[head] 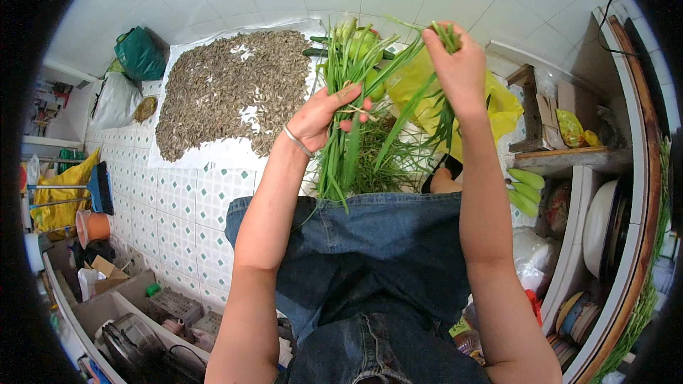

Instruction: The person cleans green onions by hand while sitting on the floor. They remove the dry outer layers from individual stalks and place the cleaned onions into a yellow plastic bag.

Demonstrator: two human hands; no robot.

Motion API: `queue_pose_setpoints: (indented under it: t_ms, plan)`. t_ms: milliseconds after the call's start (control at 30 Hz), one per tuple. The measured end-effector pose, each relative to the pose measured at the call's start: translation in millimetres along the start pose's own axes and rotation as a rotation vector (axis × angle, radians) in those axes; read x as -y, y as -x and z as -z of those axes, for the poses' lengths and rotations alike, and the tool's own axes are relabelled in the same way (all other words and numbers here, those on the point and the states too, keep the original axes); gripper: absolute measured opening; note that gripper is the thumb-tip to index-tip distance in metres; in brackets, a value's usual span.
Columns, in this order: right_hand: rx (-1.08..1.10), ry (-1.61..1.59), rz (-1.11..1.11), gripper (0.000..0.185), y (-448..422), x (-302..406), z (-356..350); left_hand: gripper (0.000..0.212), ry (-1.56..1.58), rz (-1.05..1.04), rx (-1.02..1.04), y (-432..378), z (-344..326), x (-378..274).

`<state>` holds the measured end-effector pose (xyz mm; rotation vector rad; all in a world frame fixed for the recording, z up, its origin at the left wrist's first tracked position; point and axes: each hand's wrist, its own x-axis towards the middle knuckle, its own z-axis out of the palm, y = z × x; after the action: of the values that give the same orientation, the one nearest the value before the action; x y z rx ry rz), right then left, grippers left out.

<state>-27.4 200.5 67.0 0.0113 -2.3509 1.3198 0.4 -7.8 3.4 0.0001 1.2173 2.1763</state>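
My left hand (pixel 325 114) is closed around a bunch of long green chive-like stems (pixel 336 165), whose leaves hang down towards my lap. A thin pale strand lies across its fingers. Higher and to the right, my right hand (pixel 460 66) grips a smaller bundle of the same greens (pixel 447 37) by the pale ends, its leaves trailing below and leftward. Under both hands, a heap of loose thin green leaves (pixel 387 162) lies on the tiled floor. Behind the greens is a yellow plastic bag (pixel 504 101), with green vegetables (pixel 365 45) partly hidden beside it.
A white sheet (pixel 227 153) spread with sunflower-like seeds (pixel 213 96) covers the floor at left. Shelving (pixel 576 157) stands close on the right, near several pale green vegetables (pixel 524 192). Low compartments (pixel 122 304) holding a pot and baskets are at lower left, near a broom (pixel 100 188).
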Motion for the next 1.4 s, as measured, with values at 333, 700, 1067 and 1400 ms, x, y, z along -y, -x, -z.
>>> queue_pose_setpoints:
  t_ms: [333,700,1067,1400]
  plan:
    - [0.069,-0.2,-0.224,0.026,-8,-2,25,0.023,0.248,-0.176,-0.326,-14,41,0]
    - [0.407,-0.274,-0.262,0.021,24,14,-11,0.019,0.072,-0.386,-0.241,-7,-21,-4]
    - [0.613,-0.342,-0.231,0.025,33,16,-30,0.017,0.192,-0.18,-0.184,-8,-4,6]
    - [0.609,-0.403,-0.281,0.024,28,15,-28,0.019,0.209,-0.1,-0.104,-3,-5,4]
